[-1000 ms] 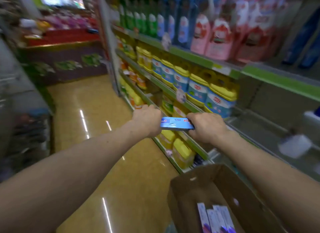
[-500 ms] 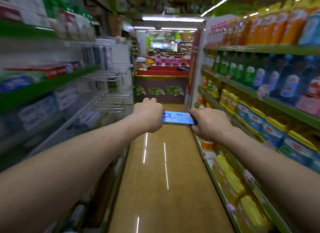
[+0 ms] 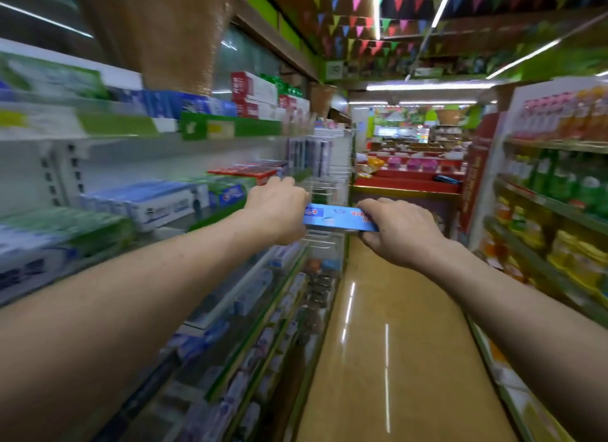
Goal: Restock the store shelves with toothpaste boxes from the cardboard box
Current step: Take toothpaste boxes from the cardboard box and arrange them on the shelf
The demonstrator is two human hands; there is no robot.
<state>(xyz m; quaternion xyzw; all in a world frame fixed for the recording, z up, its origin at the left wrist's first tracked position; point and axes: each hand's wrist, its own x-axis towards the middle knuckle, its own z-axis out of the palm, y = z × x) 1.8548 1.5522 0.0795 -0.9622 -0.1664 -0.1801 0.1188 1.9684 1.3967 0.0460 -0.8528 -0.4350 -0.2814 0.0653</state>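
- The toothpaste box [image 3: 332,218] was held level between both hands, out in the aisle, touching no shelf.
- The left hand [image 3: 278,208] was closed round the box's left end. Only its back showed, so the fingers were hidden.
- The right hand [image 3: 401,232] gripped the right end, with one finger over the top edge and the thumb underneath.
- The box was light blue, with a red and white logo beside the left hand and red lettering beside the right. Both were too blurred to read.
- Left of the left hand lay stacked blue and white boxes [image 3: 148,201] and a green box [image 3: 227,191] with a round blue and red logo. Their print was smeared.
- Above the left hand ran a green shelf strip [image 3: 230,128] with a yellowish tag, its text unreadable.
- Red and white boxes [image 3: 253,94] stood on that shelf with white lettering down their red ends, not legible.
- Just behind the box and the left hand, wire hooks [image 3: 324,191] stuck out from a rack, partly covered by both.
- Below the hands stretched a glossy tan floor [image 3: 388,343] with streaks of light on it.
- Right of the right hand, shelves held green bottles [image 3: 559,175] and yellow packs [image 3: 579,254], their labels lost to blur and cut off at the edge.
- Above both hands hung coloured pennant flags [image 3: 355,14].
- The lower shelves under the left forearm were too smeared to make out.
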